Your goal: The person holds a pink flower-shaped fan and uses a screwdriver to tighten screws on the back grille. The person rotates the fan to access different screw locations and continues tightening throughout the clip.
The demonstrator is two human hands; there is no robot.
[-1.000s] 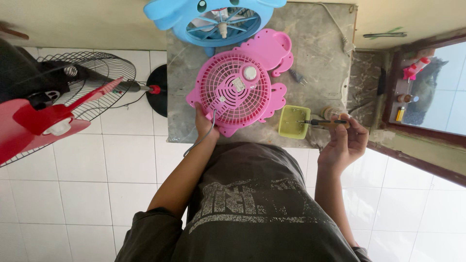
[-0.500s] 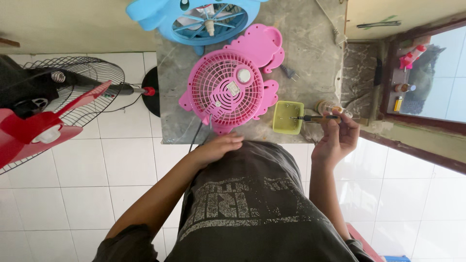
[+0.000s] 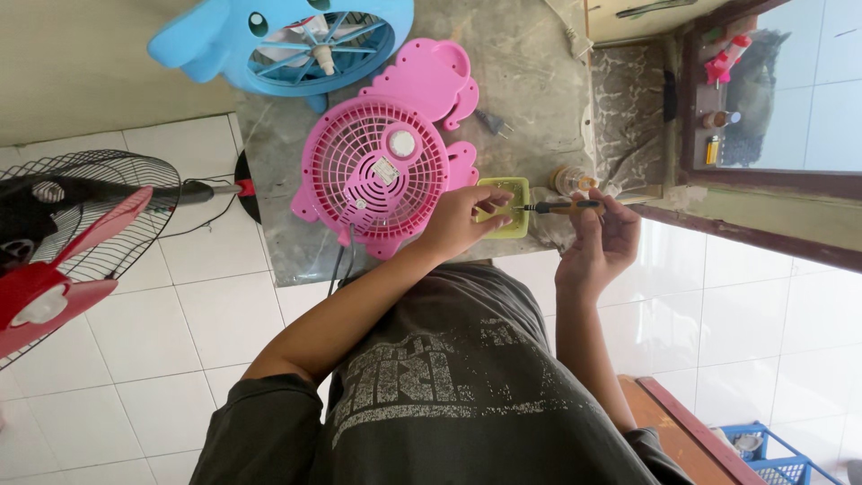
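Two hands meet over a small yellow-green plastic tray (image 3: 514, 190) at the front edge of the grey stone counter (image 3: 530, 81). The right hand (image 3: 603, 235) pinches a screwdriver with a yellow and black handle (image 3: 558, 207), tip pointing at the tray. The left hand (image 3: 463, 220) has its fingers curled at the tray's rim, just beside the round pink plastic fan (image 3: 377, 172). Can't tell if it's actually pinching anything.

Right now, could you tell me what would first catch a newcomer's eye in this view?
The round pink fan lying grille-up at the middle of the grey stone counter, with a blue animal-shaped fan behind it. Beside the pink fan, the left hand reaches over a small yellow-green tray, while the right hand has its grip on a screwdriver pointing at it. A large red-bladed floor fan fills the left edge.
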